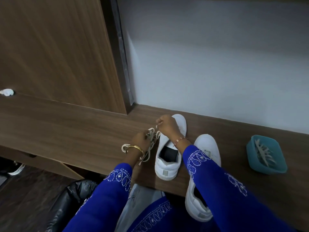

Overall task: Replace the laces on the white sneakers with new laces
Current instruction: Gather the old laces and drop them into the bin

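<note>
Wooden desk surface (pixel 75 128) against a pale wall (pixel 217 64). Nearest, one white sneaker (pixel 195 206) overhangs the desk edge, partly under the right sleeve. Beyond it, a second sneaker (pixel 167 158) stands laceless. Left hand (pixel 139 139) grips a tangled cream lace (pixel 151 141); right hand (pixel 166 125) pinches its end. At right, a teal tub (pixel 267 154) holds pale laces (pixel 264 151).

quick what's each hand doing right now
Left hand: fingers curled, gripping the tangled cream lace beside the sneaker.
Right hand: pinching one end of the same lace, raised above the sneaker's toe.
</note>
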`<state>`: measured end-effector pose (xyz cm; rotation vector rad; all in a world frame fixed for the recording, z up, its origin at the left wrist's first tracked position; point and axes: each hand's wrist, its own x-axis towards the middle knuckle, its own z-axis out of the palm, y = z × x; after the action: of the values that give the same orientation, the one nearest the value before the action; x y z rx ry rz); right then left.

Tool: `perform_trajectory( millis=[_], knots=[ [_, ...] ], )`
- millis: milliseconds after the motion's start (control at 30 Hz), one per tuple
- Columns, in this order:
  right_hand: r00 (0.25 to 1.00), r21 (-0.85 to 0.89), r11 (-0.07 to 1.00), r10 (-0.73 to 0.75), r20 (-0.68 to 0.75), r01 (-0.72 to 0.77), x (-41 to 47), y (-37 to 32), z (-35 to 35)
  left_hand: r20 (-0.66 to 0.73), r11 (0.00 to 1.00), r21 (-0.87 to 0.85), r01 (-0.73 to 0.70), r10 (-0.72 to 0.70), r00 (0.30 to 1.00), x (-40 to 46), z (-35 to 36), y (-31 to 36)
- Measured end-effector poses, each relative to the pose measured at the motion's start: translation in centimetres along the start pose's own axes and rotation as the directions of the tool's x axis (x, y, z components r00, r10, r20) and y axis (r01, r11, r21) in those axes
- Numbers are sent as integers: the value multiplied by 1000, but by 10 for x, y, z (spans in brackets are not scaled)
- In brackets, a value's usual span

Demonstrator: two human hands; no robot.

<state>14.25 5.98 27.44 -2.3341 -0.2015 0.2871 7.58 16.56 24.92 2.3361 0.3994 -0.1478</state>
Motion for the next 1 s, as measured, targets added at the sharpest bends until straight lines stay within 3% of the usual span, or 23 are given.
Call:
perform_trajectory(
  millis=[67, 167, 333, 433, 733, 867, 1000],
  knots=[
    [999, -18, 1000, 1, -40, -2, -9, 10, -14, 1, 995, -13, -97, 97, 995, -8, 11, 11],
    [999, -180, 983, 39, -24, -43, -27, 33, -38, 33, 979, -4, -204, 204, 978, -20, 26, 24],
    [976, -428, 892, 198, 85, -143, -61, 70, -79, -3, 903, 180, -391, 397, 918, -38, 47, 33],
    [891, -521, 820, 398, 218, -239, -81, 84, -91, -53, 851, 301, -431, 466, 883, -51, 55, 38],
    [812, -557, 794, 481, 331, -244, -122, 109, -87, 103, 801, 528, -282, 269, 958, -64, 78, 43],
    [917, -582, 781, 373, 141, -228, -130, 111, -72, 129, 698, 668, -258, 233, 964, -66, 87, 42],
    [958, -573, 786, 285, 2, -233, -128, 116, -70, 151, 732, 603, -316, 283, 947, -65, 89, 36]
  ],
)
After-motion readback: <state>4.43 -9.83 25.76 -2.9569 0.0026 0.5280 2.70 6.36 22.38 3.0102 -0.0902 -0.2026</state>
